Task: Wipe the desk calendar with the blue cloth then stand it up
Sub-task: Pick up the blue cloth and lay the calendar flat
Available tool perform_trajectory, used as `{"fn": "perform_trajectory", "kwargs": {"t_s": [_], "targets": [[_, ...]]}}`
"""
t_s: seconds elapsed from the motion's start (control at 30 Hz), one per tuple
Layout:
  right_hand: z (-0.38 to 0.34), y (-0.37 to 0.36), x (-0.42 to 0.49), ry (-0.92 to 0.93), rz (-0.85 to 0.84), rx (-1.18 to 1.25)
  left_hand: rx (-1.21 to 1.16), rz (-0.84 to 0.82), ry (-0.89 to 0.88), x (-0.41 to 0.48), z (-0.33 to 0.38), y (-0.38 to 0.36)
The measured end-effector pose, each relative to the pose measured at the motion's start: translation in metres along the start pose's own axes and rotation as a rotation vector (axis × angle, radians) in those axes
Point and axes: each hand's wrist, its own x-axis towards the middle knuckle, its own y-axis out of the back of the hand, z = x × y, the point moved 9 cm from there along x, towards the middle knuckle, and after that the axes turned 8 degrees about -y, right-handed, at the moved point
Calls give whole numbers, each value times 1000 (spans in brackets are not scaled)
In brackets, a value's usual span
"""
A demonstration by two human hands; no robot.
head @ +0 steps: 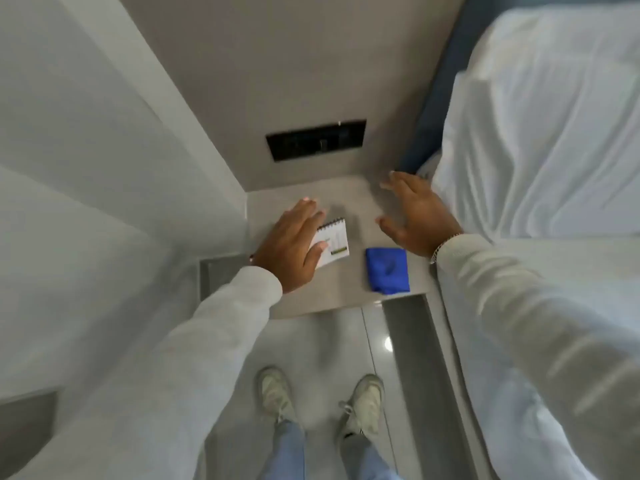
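Observation:
A small white spiral-bound desk calendar (334, 244) lies flat on the grey bedside shelf (349, 206). My left hand (290, 244) hovers over its left part with fingers spread, the thumb resting on the page; I cannot tell whether it presses down. A folded blue cloth (388, 270) lies on the shelf to the right of the calendar, near the front edge. My right hand (414, 216) floats open above the shelf's right side, behind the cloth and apart from it, holding nothing.
A black switch panel (317, 140) is set in the beige wall behind the shelf. A bed with white sheets (540, 140) borders the shelf on the right. A white wall closes in on the left. My shoes (362, 407) stand on the glossy floor below.

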Motion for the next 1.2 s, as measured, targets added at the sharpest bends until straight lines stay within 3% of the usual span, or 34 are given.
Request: {"fn": "perform_trajectory", "kwargs": {"t_s": [0.13,0.3,0.47,1.0,1.2], "targets": [[56,-102,-1,-63,-29,-17,-51,-131,1,-27,-18,-107],[113,-215,-9,-121,21,-208,-20,-276,-173,-54,-37,-223],[141,-260,-9,-246,108,-237,61,-394,-306,-66,-59,-287],[138,-265,-16,-340,210,-208,101,-445,-370,-72,-73,-313],[110,-269,-46,-466,166,-98,-28,-639,-374,-70,-67,-282]]}}
